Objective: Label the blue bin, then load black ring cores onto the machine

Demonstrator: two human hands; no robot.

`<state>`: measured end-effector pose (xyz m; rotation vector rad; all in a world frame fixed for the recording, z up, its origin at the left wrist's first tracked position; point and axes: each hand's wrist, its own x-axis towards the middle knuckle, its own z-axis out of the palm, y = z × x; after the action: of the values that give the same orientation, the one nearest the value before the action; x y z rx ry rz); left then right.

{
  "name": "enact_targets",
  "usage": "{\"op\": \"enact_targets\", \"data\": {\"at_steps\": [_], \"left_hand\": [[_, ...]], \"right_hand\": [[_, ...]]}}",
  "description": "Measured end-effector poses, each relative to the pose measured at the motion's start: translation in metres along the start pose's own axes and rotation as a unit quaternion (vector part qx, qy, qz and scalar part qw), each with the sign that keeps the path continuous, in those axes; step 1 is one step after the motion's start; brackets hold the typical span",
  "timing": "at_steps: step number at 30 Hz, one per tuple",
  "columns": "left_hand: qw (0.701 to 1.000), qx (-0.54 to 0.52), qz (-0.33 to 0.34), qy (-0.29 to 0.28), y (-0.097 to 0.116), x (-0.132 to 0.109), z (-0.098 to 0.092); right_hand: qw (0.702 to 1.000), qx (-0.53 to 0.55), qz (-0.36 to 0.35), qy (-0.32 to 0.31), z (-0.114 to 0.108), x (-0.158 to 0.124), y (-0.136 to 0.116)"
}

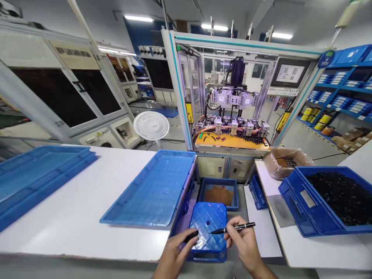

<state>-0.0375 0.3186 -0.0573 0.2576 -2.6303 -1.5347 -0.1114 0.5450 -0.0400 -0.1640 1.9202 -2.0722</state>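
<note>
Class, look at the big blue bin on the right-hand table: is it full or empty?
Nearly full. The blue bin holds a heap of small black parts that reaches close to its rim; what the parts are cannot be told.

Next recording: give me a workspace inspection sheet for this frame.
Surface: white table, mostly bare.
Job's things: black pen over an upturned blue crate.
Clutter: blue tray; bin of dark parts; bagged box.
Hands: right hand holds the pen; left hand rests at the crate's edge.
Cables: orange wiring in the machine.
Surroundings: white fan, blue shelving.
</note>
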Motion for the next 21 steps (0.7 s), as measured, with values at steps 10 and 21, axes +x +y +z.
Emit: {"op": "enact_targets", "data": {"at_steps": [10,21], "left_hand": [[0.993,0.004,0.117,0.014,0.125,-0.011,0.064],[0.969,-0.15,-0.028,-0.194,0.139,0.001,0.093]], "right_hand": [[0.995,0.081,-0.052,-0.009,-0.082,-0.036,-0.072],[0.992,-0.047,-0.077,-0.085,-0.112,-0.011,-0.046]]}}
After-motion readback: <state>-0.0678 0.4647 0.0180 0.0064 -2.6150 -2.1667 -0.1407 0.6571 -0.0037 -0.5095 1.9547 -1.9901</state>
